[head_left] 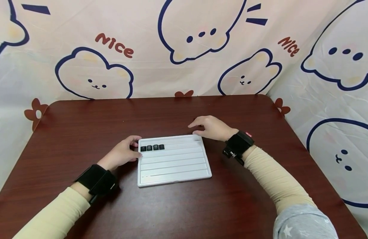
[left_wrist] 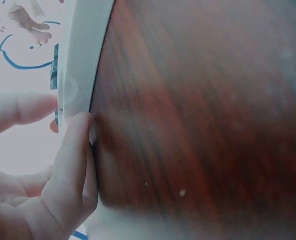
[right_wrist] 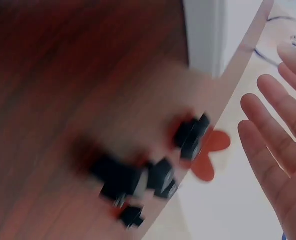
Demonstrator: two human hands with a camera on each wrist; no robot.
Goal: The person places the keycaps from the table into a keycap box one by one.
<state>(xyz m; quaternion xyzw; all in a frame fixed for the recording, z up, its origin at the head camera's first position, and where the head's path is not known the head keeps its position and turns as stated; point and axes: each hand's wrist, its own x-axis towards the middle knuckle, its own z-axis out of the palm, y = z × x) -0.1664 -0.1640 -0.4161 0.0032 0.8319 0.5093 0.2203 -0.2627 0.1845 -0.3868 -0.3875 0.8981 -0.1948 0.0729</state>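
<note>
A white ridged tray [head_left: 175,166] lies on the table, with a short row of black keycaps [head_left: 152,147] at its upper left. My left hand [head_left: 121,152] holds the tray's left edge; in the left wrist view, thumb and finger [left_wrist: 73,150] meet the white rim [left_wrist: 80,65]. Beyond the tray's upper right corner is my right hand [head_left: 212,127], palm down and holding nothing. Its fingers [right_wrist: 272,145] look extended in the right wrist view. Loose black keycaps [right_wrist: 118,175] lie blurred on the table there; the head view does not show them.
The dark brown wooden table [head_left: 82,122] reaches back to a patterned cloth [head_left: 148,76] hung behind it and along the sides. Each wrist wears a black strap [head_left: 239,144] with a device on it.
</note>
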